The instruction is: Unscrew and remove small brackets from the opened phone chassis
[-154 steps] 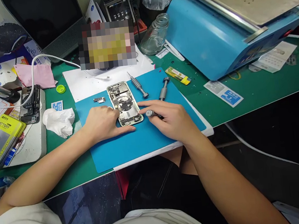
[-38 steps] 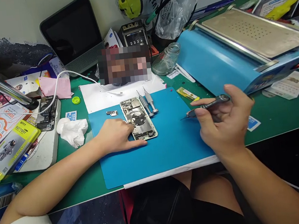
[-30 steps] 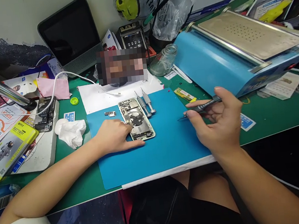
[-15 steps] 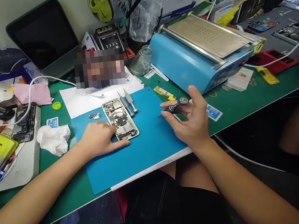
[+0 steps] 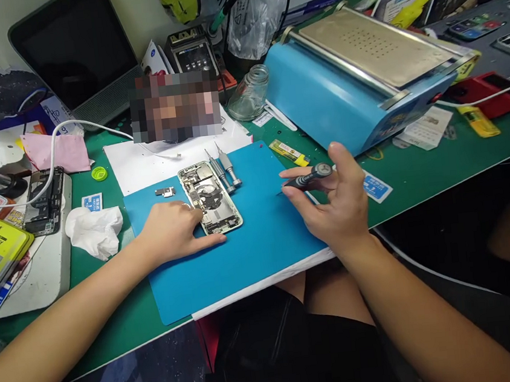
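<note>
On the blue mat (image 5: 253, 258) lies an opened phone (image 5: 222, 205), its inner boards and a round coil showing. My left hand (image 5: 168, 229) rests at its lower left, the forefinger touching the left edge and the thumb stretched out near the bottom edge. Some of its fingers are curled under and hard to see. My right hand (image 5: 336, 207) grips a dark-handled screwdriver (image 5: 308, 178) above the mat's right side, thin tip pointing left, apart from the phone. Two grey screwdrivers (image 5: 224, 168) lie just beyond the phone's right edge. A small metal phone part (image 5: 165, 192) sits left of it.
A blue machine with a metal plate (image 5: 318, 96) stands at the back right, near a glass jar (image 5: 249, 94). Crumpled tissue (image 5: 97, 229) and another opened phone (image 5: 44, 204) are at the left. A white cable (image 5: 88, 123) arches over the bench. Part of the back is pixelated.
The whole view has shifted slightly, with the bench's right side appearing further right. Both hands keep nearly the same pose, and the screwdriver stays in my right hand.
</note>
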Available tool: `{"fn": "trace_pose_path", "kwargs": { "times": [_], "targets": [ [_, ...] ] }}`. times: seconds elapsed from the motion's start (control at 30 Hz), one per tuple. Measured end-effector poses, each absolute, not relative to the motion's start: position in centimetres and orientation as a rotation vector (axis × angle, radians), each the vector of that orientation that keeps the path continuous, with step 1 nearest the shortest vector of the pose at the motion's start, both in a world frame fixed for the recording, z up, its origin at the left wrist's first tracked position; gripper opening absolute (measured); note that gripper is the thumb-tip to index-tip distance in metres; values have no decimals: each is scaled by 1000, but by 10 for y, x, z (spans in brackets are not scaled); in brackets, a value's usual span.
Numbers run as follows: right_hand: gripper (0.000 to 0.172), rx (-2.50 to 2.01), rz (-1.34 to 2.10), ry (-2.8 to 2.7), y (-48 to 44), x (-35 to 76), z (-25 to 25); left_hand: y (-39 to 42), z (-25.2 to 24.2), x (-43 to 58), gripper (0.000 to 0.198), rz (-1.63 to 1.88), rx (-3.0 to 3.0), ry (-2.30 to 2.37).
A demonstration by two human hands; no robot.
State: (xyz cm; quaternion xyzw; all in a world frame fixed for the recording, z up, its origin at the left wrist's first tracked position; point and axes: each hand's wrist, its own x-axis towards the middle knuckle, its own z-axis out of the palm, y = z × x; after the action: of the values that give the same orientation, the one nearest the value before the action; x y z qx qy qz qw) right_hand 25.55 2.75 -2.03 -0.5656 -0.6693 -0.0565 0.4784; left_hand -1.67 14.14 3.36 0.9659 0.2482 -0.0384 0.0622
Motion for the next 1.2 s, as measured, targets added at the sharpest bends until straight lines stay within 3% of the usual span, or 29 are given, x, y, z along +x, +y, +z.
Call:
{"fn": "trace_pose_path", "kwargs": {
  "times": [0.53, 0.7, 0.87, 1.2],
  "targets": [
    [76, -1385, -103, -1564, 29, 256, -18, 140, 35, -15, 71, -143, 2882, 748],
    [78, -1168, -272, -1537, 41, 231, 8, 139, 35, -16, 47, -73, 2878, 748],
    [67, -1116, -11, -1626, 54, 187, 18, 139, 33, -15, 36, -64, 2875, 751],
    [77, -904, 101, -1746, 59, 169, -7, 138, 33, -14, 40, -13, 2879, 743]
  ]
}}
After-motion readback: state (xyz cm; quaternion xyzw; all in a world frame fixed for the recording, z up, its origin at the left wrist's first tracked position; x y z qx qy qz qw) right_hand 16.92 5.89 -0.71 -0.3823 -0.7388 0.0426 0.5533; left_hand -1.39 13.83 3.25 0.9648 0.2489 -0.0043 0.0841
